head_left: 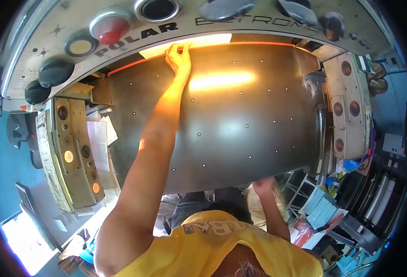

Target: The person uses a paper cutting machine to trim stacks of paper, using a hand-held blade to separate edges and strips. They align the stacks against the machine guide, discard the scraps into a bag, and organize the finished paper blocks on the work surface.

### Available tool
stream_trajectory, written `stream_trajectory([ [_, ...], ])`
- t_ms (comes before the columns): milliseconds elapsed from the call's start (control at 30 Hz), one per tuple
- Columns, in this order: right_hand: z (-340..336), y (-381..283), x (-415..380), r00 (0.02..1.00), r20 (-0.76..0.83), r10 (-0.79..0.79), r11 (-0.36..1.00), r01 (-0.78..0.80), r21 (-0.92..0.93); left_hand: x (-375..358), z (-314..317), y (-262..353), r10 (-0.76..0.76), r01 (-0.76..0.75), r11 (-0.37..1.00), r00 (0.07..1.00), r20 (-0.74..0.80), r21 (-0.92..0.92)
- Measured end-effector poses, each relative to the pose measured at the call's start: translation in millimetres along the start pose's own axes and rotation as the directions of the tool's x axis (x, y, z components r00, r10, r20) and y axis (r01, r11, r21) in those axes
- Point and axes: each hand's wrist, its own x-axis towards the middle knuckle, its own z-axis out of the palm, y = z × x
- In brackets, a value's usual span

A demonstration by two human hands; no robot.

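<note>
My left hand (179,59) reaches across the dark metal table (222,134) of a paper cutter to its far side. Its fingers are curled and pinched together at the near edge of a pale sheet of paper (208,40), under warm light. Whether anything is between the fingertips is too small to make out. A thin orange-red line (263,43) runs along the table's back. Down at the table's near edge is my right hand (262,185), blurred, with its fingers not clearly shown.
The machine's front panel (175,28), lettered POLAR, arches over the back with knobs and a red button (109,33). Side blocks with round holes stand left (76,147) and right (349,108). Blue-wrapped stacks (321,205) and a black roller machine (379,203) are at lower right.
</note>
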Motion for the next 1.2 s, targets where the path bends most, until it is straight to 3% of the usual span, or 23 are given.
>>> stream_trajectory([
  [100,1,17,12,0.996,0.053,0.067,0.988,-0.074,0.135,2,6,-4,-0.064,0.064,0.997,0.998,-0.003,0.036],
  [133,-13,23,25,0.936,0.329,0.126,0.960,-0.199,0.198,1,5,-2,-0.062,0.062,0.996,0.998,-0.002,0.058],
  [167,-35,28,45,0.799,0.583,0.148,0.917,-0.331,0.221,2,3,3,-0.060,0.060,0.995,0.998,-0.003,0.080],
  [233,-60,29,61,0.637,0.758,0.143,0.877,-0.437,0.201,2,-1,4,-0.074,0.073,0.993,0.997,0.010,0.096],
  [300,-64,30,67,0.705,0.692,0.157,0.901,-0.389,0.192,1,5,-3,-0.088,0.088,0.990,0.996,-0.003,0.106],
  [333,-63,36,73,0.855,0.518,0.007,0.997,-0.047,0.064,3,6,-4,-0.097,0.098,0.989,0.995,-0.015,0.112],
  [367,-67,43,76,0.893,0.390,-0.227,0.950,0.290,-0.111,3,5,-6,-0.103,0.102,0.992,0.995,0.009,0.079],
  [400,-70,50,78,0.865,0.233,-0.444,0.777,0.501,-0.380,3,6,-7,-0.141,0.140,0.989,0.990,0.023,0.047],
  [433,-65,54,78,0.783,0.134,-0.607,0.617,0.571,-0.542,4,6,-7,-0.129,0.128,0.991,0.991,0.029,0.041],
  [533,-40,68,65,0.661,0.062,-0.748,0.504,0.626,-0.595,2,8,-14,-0.123,0.123,0.992,0.992,0.042,0.012],
  [600,-32,67,53,0.697,0.045,-0.716,0.578,0.628,-0.521,5,9,-17,-0.118,0.118,0.993,0.992,0.035,0.000],
  [700,-35,55,31,0.883,0.055,-0.466,0.838,0.460,-0.293,2,7,-13,-0.113,0.112,0.994,0.994,0.014,0.014],
  [767,-44,38,25,0.982,0.138,-0.128,0.986,0.141,-0.092,4,9,-16,-0.103,0.104,0.995,0.994,0.024,-0.012],
  [833,-51,26,31,0.982,0.167,0.085,0.996,-0.080,-0.042,4,8,-18,-0.095,0.095,0.995,0.995,0.026,-0.027],
  [900,-67,23,54,0.980,0.147,0.131,0.990,-0.123,-0.064,3,8,-16,-0.108,0.109,0.993,0.994,0.031,-0.039],
  [1000,-96,27,87,0.988,0.122,0.091,0.991,-0.078,-0.107,8,8,-15,-0.092,0.092,0.995,0.995,0.027,-0.023],
  [1067,-131,41,117,0.987,0.122,-0.107,0.960,0.135,-0.244,4,6,-14,-0.086,0.087,0.996,0.996,0.023,-0.028],
  [1133,-124,50,108,0.911,0.224,-0.346,0.784,0.412,-0.464,2,6,-17,-0.094,0.094,0.995,0.995,0.019,-0.038],
  [1200,-105,60,88,0.753,0.383,-0.535,0.464,0.641,-0.612,3,7,-15,-0.082,0.082,0.996,0.997,0.005,-0.022],
])
